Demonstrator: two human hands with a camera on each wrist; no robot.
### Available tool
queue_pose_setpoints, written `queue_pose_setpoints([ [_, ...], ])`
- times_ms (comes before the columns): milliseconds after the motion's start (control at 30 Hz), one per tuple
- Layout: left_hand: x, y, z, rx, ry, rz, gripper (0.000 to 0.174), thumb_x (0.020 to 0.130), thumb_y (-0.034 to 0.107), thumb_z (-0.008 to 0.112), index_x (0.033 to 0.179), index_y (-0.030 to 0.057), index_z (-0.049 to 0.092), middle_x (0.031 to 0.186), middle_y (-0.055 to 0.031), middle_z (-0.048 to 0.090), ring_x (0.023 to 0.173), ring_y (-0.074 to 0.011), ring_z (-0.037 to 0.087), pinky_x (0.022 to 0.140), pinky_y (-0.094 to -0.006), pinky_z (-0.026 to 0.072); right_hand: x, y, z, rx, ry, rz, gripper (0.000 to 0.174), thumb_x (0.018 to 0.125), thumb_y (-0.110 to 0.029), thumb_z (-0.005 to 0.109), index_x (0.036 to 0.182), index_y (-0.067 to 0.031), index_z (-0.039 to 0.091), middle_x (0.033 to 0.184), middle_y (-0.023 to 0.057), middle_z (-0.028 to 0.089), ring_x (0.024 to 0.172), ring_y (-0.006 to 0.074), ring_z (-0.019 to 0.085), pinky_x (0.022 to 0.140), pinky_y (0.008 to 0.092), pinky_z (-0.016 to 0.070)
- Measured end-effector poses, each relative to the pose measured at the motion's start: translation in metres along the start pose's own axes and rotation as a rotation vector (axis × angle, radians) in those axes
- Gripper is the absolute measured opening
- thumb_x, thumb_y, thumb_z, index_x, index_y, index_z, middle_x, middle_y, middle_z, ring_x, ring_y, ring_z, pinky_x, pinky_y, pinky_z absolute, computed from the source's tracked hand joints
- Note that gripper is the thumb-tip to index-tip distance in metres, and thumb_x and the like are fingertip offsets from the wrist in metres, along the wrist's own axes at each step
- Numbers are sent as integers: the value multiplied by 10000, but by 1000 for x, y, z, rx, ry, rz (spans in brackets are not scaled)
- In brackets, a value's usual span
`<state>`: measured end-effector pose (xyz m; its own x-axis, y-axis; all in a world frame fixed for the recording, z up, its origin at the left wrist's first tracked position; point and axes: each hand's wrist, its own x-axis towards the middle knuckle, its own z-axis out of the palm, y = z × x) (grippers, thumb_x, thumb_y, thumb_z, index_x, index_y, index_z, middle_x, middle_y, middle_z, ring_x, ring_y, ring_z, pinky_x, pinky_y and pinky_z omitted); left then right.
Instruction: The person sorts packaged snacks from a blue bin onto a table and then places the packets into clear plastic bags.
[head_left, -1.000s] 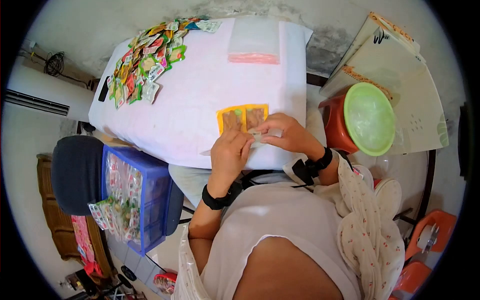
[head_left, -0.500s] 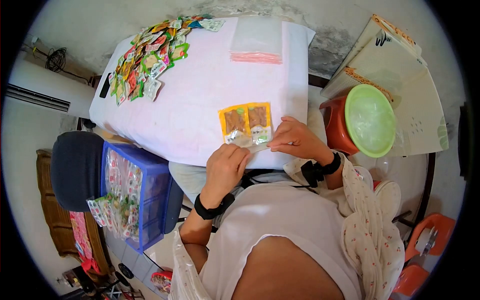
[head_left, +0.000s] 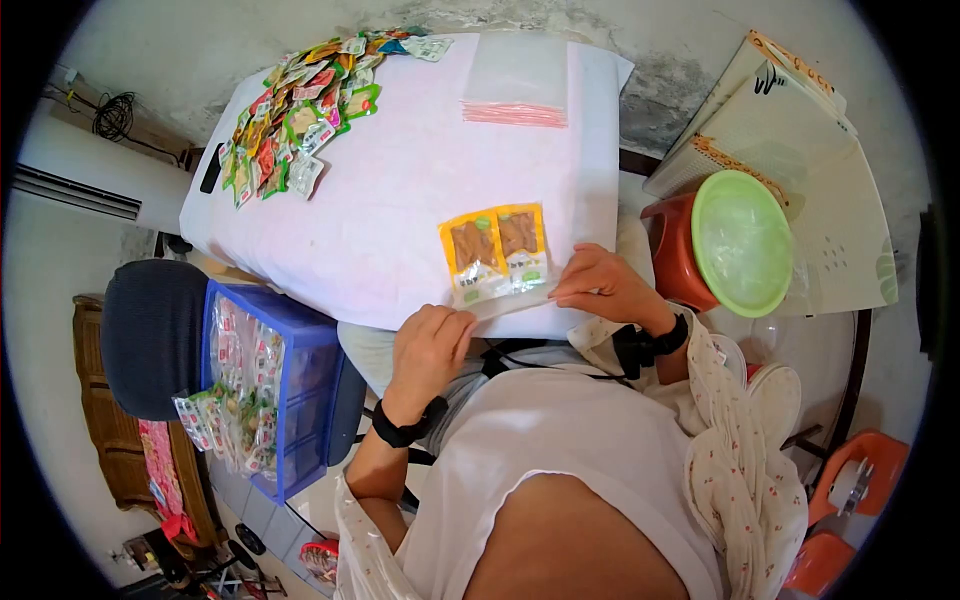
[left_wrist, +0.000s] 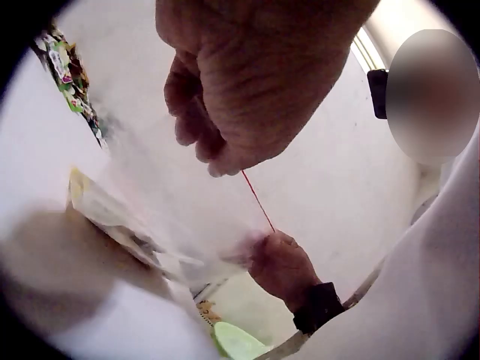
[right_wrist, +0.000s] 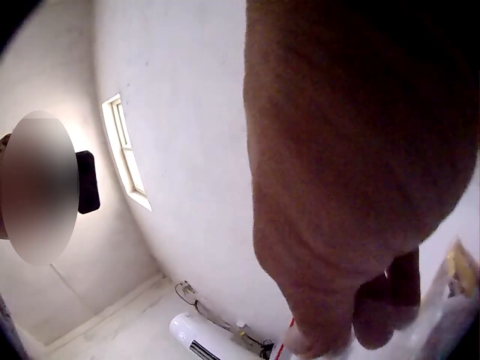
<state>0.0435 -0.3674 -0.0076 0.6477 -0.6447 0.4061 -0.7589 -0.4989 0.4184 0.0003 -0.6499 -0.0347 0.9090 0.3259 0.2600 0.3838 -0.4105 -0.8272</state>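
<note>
A clear plastic bag (head_left: 512, 301) lies at the table's near edge, with two yellow-edged food packets (head_left: 496, 246) inside or under it; which, I cannot tell. My left hand (head_left: 428, 352) pinches the bag's near left corner, and my right hand (head_left: 608, 287) pinches its near right corner. In the left wrist view a red line runs taut along the bag's edge between the left hand (left_wrist: 240, 82) and the right hand (left_wrist: 283, 268). The right wrist view shows the right hand (right_wrist: 352, 180) with curled fingers beside the bag's edge.
Many small colourful packets (head_left: 290, 125) are heaped at the table's far left, by a dark phone (head_left: 211, 169). Flat clear bags (head_left: 515, 80) lie stacked at the far edge. A green basin (head_left: 742, 243) stands right, and a blue crate (head_left: 308, 400) of filled bags left.
Both hands have drawn apart and toward the body along the bag's near edge, the left moving left and the right moving right. The yellow packets, earlier partly covered by the fingers, now show fully.
</note>
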Motion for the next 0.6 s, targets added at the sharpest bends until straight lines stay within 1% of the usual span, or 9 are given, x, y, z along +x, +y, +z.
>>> queue_pose_setpoints([
  [100,-4,-5,-2,-20,-1,5,114,735,26,697,830,41,637,761,-95,593,706,-272,584,610,-363,472,-3,5,-2,35,32,-8,73,786,-105,717,852,-73,717,814,35,652,836,202,580,904,387,410],
  [133,-6,-7,-1,-33,-4,-6,113,736,23,695,832,39,636,762,-96,593,706,-274,584,610,-363,472,-3,6,-1,35,30,-8,73,786,-105,717,852,-73,717,814,35,652,836,202,580,904,387,410],
  [200,-9,-10,-1,-47,-6,-18,113,737,19,693,833,37,636,763,-98,594,705,-275,583,611,-364,473,-3,7,-1,160,48,31,70,804,-103,696,834,-40,701,799,57,655,765,203,586,722,316,460],
  [233,-10,-11,0,-58,1,-27,111,740,17,690,834,35,635,762,-100,594,705,-276,583,610,-365,471,-3,9,0,160,46,32,70,804,-103,696,834,-40,701,799,57,655,765,203,586,722,316,460],
  [300,-12,-13,0,-68,10,-37,109,743,14,687,836,33,634,760,-102,595,705,-277,583,609,-365,470,-5,11,1,265,7,137,80,822,-94,673,832,-15,686,805,76,649,758,186,597,689,292,470],
  [433,-17,-18,0,-109,22,-101,99,753,-2,670,839,31,635,761,-114,599,705,-279,585,608,-362,466,-3,11,1,271,-12,196,95,846,-96,644,825,-10,678,786,77,645,756,159,602,688,277,471],
  [500,-19,-24,2,-114,21,-125,98,756,-9,664,841,29,635,764,-118,602,705,-280,586,609,-361,466,-2,17,4,256,1,282,127,862,-111,630,833,6,669,764,69,646,701,137,599,667,269,478],
  [533,-20,-29,4,-116,27,-172,107,755,-5,663,852,31,634,771,-114,600,721,-285,586,619,-366,472,-2,22,8,256,-3,282,127,862,-111,630,833,6,669,764,69,646,701,137,599,667,269,478],
  [600,-20,-36,13,-114,37,-225,117,754,-1,661,862,32,634,779,-109,599,736,-291,587,629,-371,479,0,29,18,503,111,447,151,876,-126,611,844,12,664,737,52,642,627,128,589,635,257,486],
])
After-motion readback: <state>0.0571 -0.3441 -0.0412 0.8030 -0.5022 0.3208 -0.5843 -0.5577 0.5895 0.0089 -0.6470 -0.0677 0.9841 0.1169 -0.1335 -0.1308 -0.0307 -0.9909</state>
